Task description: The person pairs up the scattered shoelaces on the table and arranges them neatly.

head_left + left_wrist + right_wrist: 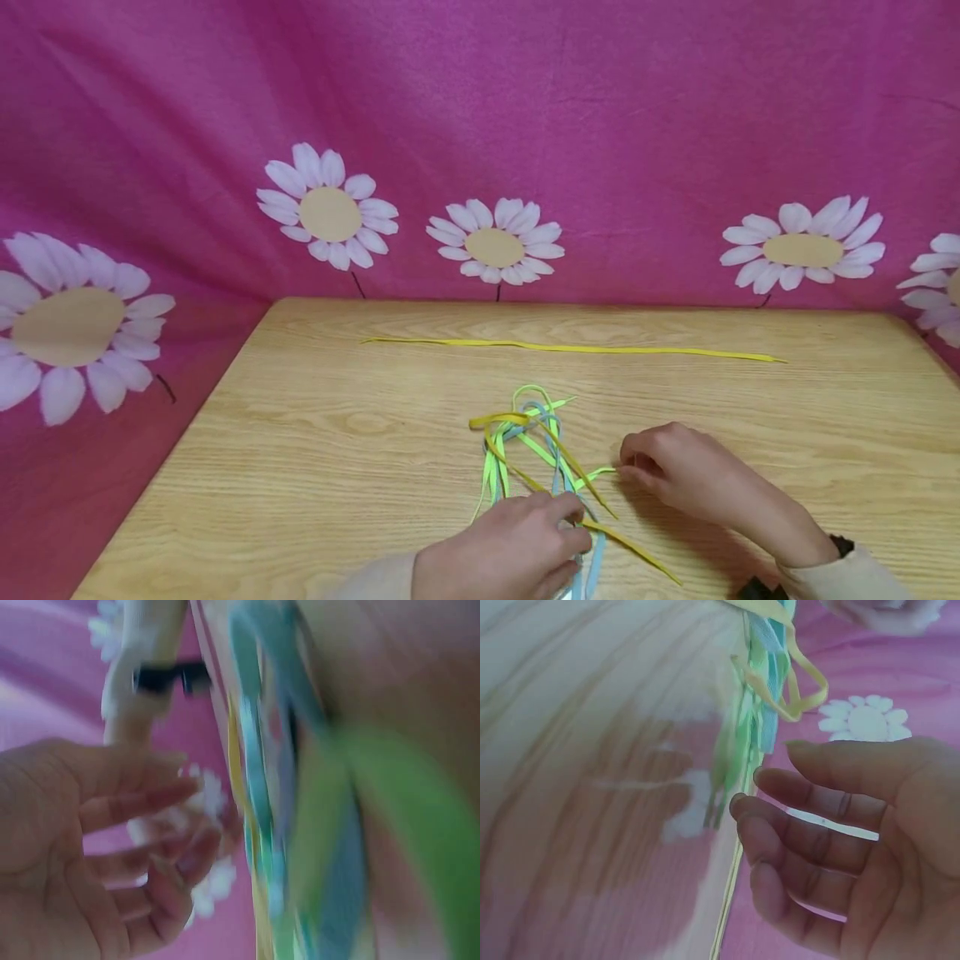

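A loose tangle of flat laces lies on the table: neon green laces (492,471), light blue laces (597,560) and a darker yellow lace (637,550). Over the near part of the tangle is my left hand (506,546), hiding some of it. In the left wrist view its fingers (161,802) are loosely bent with nothing between them. My right hand (682,471) hovers right of the tangle, close to a green lace end. The right wrist view shows its fingers (810,870) relaxed, with that tip (716,806) just beyond them.
One yellow lace (570,347) lies stretched nearly straight across the far part of the wooden table (300,483). Behind and to the left hangs a pink cloth (637,125) printed with white daisies.
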Available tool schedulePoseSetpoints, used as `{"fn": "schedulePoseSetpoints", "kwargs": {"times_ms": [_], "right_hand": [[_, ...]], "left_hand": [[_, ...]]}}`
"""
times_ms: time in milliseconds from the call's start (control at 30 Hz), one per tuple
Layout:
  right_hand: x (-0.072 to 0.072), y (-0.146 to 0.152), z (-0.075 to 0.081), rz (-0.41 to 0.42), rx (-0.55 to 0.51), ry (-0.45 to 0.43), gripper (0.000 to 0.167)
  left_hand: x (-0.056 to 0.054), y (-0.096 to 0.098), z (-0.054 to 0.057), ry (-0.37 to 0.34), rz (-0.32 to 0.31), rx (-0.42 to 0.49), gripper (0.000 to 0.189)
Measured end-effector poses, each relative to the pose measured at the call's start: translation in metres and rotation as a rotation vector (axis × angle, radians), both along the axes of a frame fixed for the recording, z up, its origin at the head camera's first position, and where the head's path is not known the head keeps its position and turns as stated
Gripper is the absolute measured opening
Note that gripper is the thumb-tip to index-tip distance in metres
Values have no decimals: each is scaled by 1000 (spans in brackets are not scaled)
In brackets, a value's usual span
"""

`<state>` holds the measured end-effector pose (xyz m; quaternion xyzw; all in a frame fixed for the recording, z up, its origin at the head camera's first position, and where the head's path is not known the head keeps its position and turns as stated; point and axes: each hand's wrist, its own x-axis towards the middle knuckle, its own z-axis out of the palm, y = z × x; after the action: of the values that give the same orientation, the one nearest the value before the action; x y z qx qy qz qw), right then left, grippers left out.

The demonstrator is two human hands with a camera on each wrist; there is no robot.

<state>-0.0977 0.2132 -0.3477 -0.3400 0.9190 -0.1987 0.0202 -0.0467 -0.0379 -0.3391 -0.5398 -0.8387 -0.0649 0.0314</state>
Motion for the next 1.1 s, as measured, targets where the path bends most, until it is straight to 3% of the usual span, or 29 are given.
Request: {"fn": "schedulePoseSetpoints", "kwargs": {"times_ms": [200, 367, 433, 500, 867, 1100], "right_hand": [[1, -10, -2, 57, 12, -42, 21], [4, -16, -6, 68, 26, -75, 18], [5, -17, -7, 68, 23, -87, 16], [6, -18, -9, 67, 18, -93, 15], [8, -19, -12, 84, 26, 7, 28], [5, -19, -11, 72, 47, -44, 23]], "left_hand": [[9, 36, -11, -18, -25, -116, 11], [8, 53, -14, -123, -8, -218, 19], [8, 57, -14, -145, 21, -233, 19], [8, 59, -15, -122, 42, -232, 18], [10, 66, -21, -151, 76, -280, 23], [14, 67, -22, -164, 153, -300, 19]]}}
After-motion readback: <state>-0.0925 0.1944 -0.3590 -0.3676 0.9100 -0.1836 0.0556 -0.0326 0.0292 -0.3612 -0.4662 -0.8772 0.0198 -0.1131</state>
